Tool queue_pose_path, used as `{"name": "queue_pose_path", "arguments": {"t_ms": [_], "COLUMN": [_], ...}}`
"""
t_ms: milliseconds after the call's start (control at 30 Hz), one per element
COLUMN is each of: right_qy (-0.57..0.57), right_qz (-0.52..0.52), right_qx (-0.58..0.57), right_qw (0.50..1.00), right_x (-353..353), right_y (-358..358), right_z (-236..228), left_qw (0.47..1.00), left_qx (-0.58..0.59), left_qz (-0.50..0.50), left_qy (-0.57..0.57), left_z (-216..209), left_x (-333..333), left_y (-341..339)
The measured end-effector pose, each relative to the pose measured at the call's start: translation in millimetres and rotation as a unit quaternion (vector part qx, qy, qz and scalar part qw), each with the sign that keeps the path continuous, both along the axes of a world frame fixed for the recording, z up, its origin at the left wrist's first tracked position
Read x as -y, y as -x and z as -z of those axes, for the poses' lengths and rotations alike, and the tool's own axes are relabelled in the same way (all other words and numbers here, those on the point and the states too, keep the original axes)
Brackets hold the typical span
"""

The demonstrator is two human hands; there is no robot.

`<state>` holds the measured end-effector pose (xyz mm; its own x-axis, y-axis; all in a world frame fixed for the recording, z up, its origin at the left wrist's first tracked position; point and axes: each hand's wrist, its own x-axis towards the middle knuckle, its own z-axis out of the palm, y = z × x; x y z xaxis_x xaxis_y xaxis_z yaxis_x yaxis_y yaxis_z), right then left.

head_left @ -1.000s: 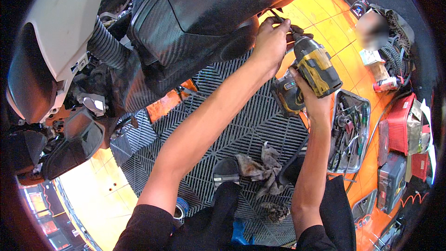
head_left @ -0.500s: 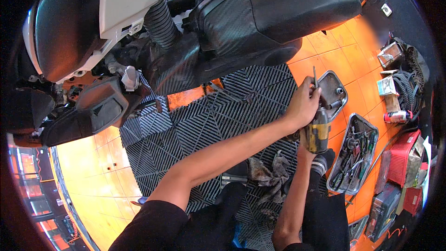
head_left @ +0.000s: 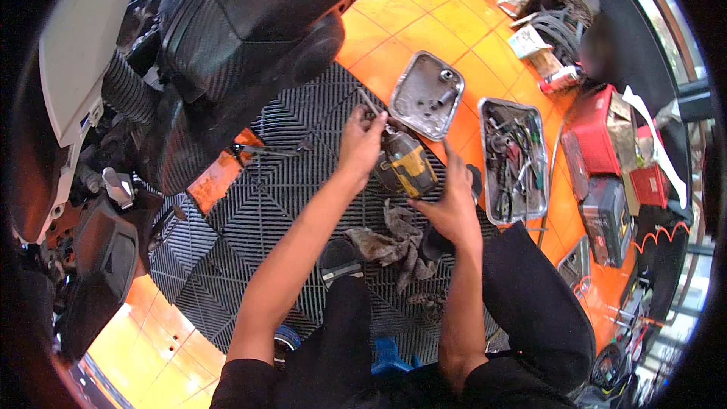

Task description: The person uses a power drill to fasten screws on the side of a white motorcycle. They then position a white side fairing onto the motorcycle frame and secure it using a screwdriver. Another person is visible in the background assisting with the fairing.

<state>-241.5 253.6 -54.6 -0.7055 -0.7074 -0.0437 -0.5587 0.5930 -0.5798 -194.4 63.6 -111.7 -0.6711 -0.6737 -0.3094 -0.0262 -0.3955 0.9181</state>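
Observation:
In my left hand (head_left: 362,140), closed fingers grip a thin metal rod (head_left: 368,101), which looks like a long driver bit. Just right of it, over the ribbed mat, is a yellow and black impact driver (head_left: 410,165), its body partly beside my left fingers; whether it rests on the mat I cannot tell. My right hand (head_left: 454,204) is open at the driver's right side, thumb and fingers spread apart, holding nothing. A metal tray (head_left: 404,108) with a socket and small parts lies beyond the driver.
A second metal tray (head_left: 544,197) full of hand tools lies to the right. Dark ribbed matting (head_left: 250,235) covers the floor, a dirty rag (head_left: 379,246) on it. A motor scooter (head_left: 227,38) stands at the upper left. Red boxes (head_left: 594,132) and a grey case (head_left: 606,220) sit far right.
My right hand has let go of the impact driver and opened beside it. The view has swung right, shifting the scooter left. My left hand still holds the rod.

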Motion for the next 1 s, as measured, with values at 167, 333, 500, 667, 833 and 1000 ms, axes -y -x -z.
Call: {"name": "queue_pose_path", "arguments": {"t_ms": [167,333,500,667,833,1000], "right_qy": [0.017,-0.072,-0.037,-0.029,-0.008,-0.054], "right_qz": [-0.076,-0.063,-0.104,-0.089,0.004,0.043], "right_qx": [-0.067,-0.137,-0.137,-0.107,-0.164,-0.115], "right_qw": [0.995,0.986,0.984,0.990,0.986,0.991], "right_x": [46,84,72,54,2,-17], "right_y": [-4,-6,5,57,126,150], "right_z": [-4,4,-1,-2,-17,-13], "left_qw": [0.992,0.989,0.986,0.980,0.977,0.969], "left_qx": [0.017,0.094,0.107,0.091,0.124,0.184], "left_qz": [0.061,0.084,0.107,0.112,0.108,-0.005], "left_qy": [-0.107,-0.076,-0.069,-0.136,-0.138,-0.165], "left_z": [3,-8,9,32,43,90], "left_x": [14,21,24,-2,-33,-64], "left_y": [-12,-33,-58,-115,-210,-350]}}
